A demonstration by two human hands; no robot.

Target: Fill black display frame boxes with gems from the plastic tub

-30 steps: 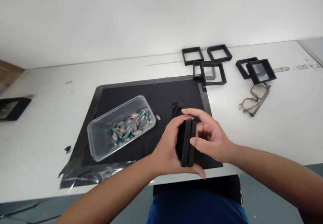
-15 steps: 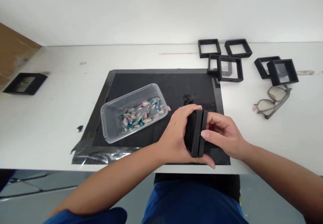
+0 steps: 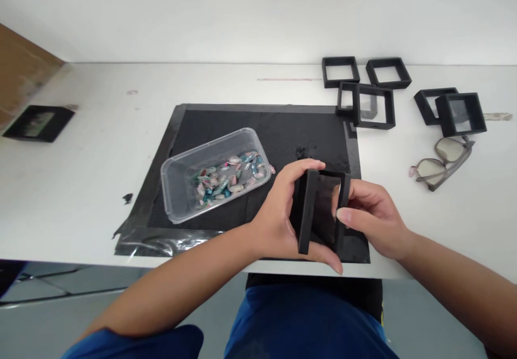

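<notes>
Your bench is white and runs wall to front edge. Brown box at its far left corner. Black mat lies ahead of you, shiny tape along its front edge, corner wrinkled at left.

Clear tub sits on the mat, angled, right end just beside your left hand, so that side is tight. Your left forearm crosses the mat's front edge.

Left hand: grip closed around the left black frame, which is up off the bench over the mat's right part, tilted on edge. Right hand: thumb and fingers pinching the outer edge of the right black frame. The two stand parted with a gap between; can't tell if they're joined. Clear pane shows in the right one.

Dark boxy item at bench left; its panel is too blurred to read. Four loose frames behind the mat's right corner, front two overlapping. Frame pair farther right, also overlapping, with glasses just in front, lying folded or half-folded, can't tell.

Small coloured pieces heaped in the tub; pink piece just outside its right end. Black scraps on the mat, another scrap on the bench left of it.
</notes>
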